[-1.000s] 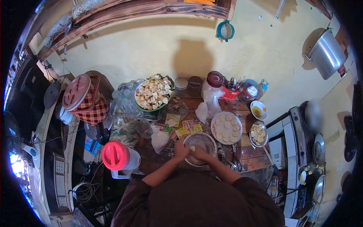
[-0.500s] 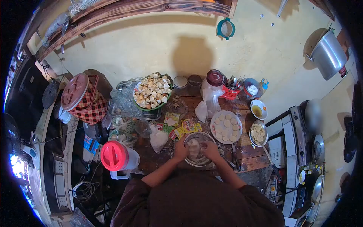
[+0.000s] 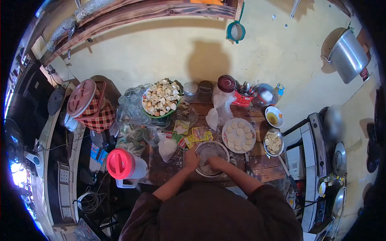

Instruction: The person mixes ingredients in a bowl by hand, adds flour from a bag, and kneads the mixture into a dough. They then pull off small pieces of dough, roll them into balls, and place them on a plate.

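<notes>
A round metal basin with a floury, greyish inside stands at the front of the wooden table. My left hand is at its left rim, fingers closed over the edge. Inside the basin, my right hand is bent downward with its fingers closed; what they hold or press is hidden beneath them. Right of the basin, a white plate carries several flat round dough pieces. Behind the basin lie yellow and green packets. A plastic bag of white powder sits to the left.
A bowl of pale pieces and a small bowl of yellowish liquid stand at the right. A green basin heaped with cut pieces is at the back. A red-lidded pitcher stands front left. A stove is far right.
My right hand has moved left and down from the basin's right side into its middle. The pale dough lump seen between my hands is now out of sight. My left hand stays at the rim.
</notes>
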Available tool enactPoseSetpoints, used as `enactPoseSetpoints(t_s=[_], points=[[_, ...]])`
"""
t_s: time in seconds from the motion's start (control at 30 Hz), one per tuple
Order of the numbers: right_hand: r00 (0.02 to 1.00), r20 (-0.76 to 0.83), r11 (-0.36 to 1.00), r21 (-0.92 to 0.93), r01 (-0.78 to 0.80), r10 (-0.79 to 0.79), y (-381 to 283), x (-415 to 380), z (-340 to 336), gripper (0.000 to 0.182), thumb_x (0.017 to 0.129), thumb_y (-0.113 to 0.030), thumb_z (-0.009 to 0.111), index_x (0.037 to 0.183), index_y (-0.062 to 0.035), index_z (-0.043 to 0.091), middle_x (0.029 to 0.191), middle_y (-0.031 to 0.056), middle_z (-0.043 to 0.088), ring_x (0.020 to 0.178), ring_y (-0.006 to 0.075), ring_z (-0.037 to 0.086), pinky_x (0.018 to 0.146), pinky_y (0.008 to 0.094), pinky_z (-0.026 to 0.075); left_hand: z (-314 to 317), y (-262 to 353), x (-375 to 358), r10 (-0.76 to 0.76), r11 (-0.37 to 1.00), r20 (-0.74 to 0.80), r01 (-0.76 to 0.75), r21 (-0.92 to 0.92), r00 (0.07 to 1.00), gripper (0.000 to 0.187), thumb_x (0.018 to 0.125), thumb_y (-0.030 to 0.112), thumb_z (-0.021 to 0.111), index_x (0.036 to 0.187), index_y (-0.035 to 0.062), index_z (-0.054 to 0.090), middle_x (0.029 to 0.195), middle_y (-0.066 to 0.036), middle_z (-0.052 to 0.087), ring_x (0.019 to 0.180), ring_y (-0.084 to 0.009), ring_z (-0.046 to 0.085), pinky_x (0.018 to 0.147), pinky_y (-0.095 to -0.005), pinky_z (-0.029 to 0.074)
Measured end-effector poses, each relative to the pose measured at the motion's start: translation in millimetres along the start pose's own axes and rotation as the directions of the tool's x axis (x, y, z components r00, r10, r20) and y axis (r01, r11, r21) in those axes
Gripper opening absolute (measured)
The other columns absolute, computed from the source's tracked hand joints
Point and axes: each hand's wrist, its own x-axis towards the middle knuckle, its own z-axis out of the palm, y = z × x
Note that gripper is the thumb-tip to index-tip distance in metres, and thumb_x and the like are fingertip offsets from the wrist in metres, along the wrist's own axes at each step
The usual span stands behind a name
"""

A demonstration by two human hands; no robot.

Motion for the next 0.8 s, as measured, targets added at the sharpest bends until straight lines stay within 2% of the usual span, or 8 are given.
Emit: enactPoseSetpoints(t_s=[0.13, 0.23, 0.3, 0.4, 0.5, 0.53, 0.6, 0.8], points=[[0.954, -0.153, 0.96, -0.071, -0.269, 0.256, -19, -17, -17, 0.028, 0.064, -0.011, 0.063, 0.092, -0.0141, 0.065, 0.095, 0.0172, 0.06, 0.094, 0.0325, 0.057, 0.078, 0.0438, 0.047, 1, 13, 4, 0.054, 0.998, -0.063, -0.052, 0.04, 0.997, 0.048, 0.068, -0.005, 0.047, 0.115, 0.0016, 0.052, 0.1, -0.025, 0.058, 0.096, -0.0364, 0.056, 0.084, -0.0383, 0.044], [0.898, -0.414, 0.954, -0.179, -0.241, 0.149, -35, -39, -34, 0.029, 0.063, -0.009, 0.063, 0.092, -0.0086, 0.064, 0.106, 0.0163, 0.055, 0.104, 0.0331, 0.051, 0.078, 0.0435, 0.047, 3, 12, 3, 0.066, 0.997, -0.033, -0.064, 0.051, 0.997, 0.047, 0.068, -0.006, 0.047, 0.114, 0.0023, 0.053, 0.1, -0.025, 0.058, 0.094, -0.0368, 0.057, 0.083, -0.0388, 0.044], [0.925, -0.327, 0.97, -0.206, 0.13, -0.194, -29, -40, -35, 0.032, 0.064, -0.009, 0.061, 0.096, -0.003, 0.06, 0.112, 0.0167, 0.049, 0.106, 0.0343, 0.048, 0.077, 0.041, 0.048, 10, 0, 6, 0.064, 0.998, -0.029, -0.065, -0.01, 0.998, 0.046, 0.069, -0.006, 0.047, 0.114, 0.0022, 0.053, 0.1, -0.024, 0.058, 0.093, -0.0377, 0.056, 0.082, -0.0391, 0.045], [0.838, -0.487, 0.927, -0.372, 0.054, -0.245, -12, -15, -10, 0.033, 0.065, -0.012, 0.061, 0.098, -0.0069, 0.06, 0.107, 0.0174, 0.051, 0.1, 0.033, 0.05, 0.074, 0.0396, 0.049, 9, 3, 6, 0.165, 0.986, -0.084, -0.166, -0.006, 0.983, 0.045, 0.07, -0.007, 0.046, 0.114, 0.0022, 0.053, 0.1, -0.023, 0.058, 0.093, -0.0379, 0.056, 0.082, -0.0396, 0.045], [0.8, -0.58, 0.966, -0.259, -0.004, -0.152, -6, -5, -1, 0.028, 0.065, -0.012, 0.062, 0.092, -0.0042, 0.062, 0.102, 0.0173, 0.054, 0.098, 0.0336, 0.052, 0.073, 0.039, 0.05, 13, -4, 8, 0.083, 0.996, -0.053, -0.081, 0.037, 0.995, 0.045, 0.07, -0.007, 0.045, 0.113, 0.0022, 0.054, 0.099, -0.024, 0.058, 0.092, -0.0376, 0.057, 0.081, -0.0399, 0.045], [0.8, -0.58, 0.966, -0.258, -0.001, -0.154, -8, -6, 2, 0.028, 0.065, -0.012, 0.062, 0.092, -0.0042, 0.062, 0.102, 0.0173, 0.054, 0.098, 0.0336, 0.052, 0.073, 0.039, 0.05, 10, 8, 6, 0.082, 0.996, -0.054, -0.08, 0.04, 0.995, 0.045, 0.07, -0.007, 0.045, 0.113, 0.0022, 0.054, 0.099, -0.024, 0.058, 0.092, -0.0376, 0.057, 0.081, -0.0399, 0.045], [0.894, -0.406, 0.953, -0.141, -0.269, 0.192, -16, -6, 7, 0.029, 0.067, -0.011, 0.059, 0.095, -0.0006, 0.06, 0.1, 0.0192, 0.057, 0.094, 0.033, 0.057, 0.071, 0.0376, 0.05, 3, 30, -1, -0.007, 0.993, -0.065, 0.015, 0.119, 0.998, 0.047, 0.069, -0.003, 0.047, 0.116, 0.002, 0.052, 0.098, -0.024, 0.059, 0.093, -0.0363, 0.057, 0.083, -0.0418, 0.043], [0.911, -0.235, 0.94, 0.117, -0.319, 0.339, -20, -22, -8, 0.02, 0.075, -0.014, 0.053, 0.086, -0.0024, 0.066, 0.081, 0.0158, 0.064, 0.077, 0.0306, 0.063, 0.07, 0.0391, 0.049, 11, 19, 0, -0.021, 0.996, -0.08, 0.028, 0.087, 0.997, 0.047, 0.069, -0.001, 0.049, 0.116, -0.0005, 0.05, 0.106, -0.026, 0.055, 0.098, -0.0383, 0.053, 0.088, -0.0429, 0.04]])
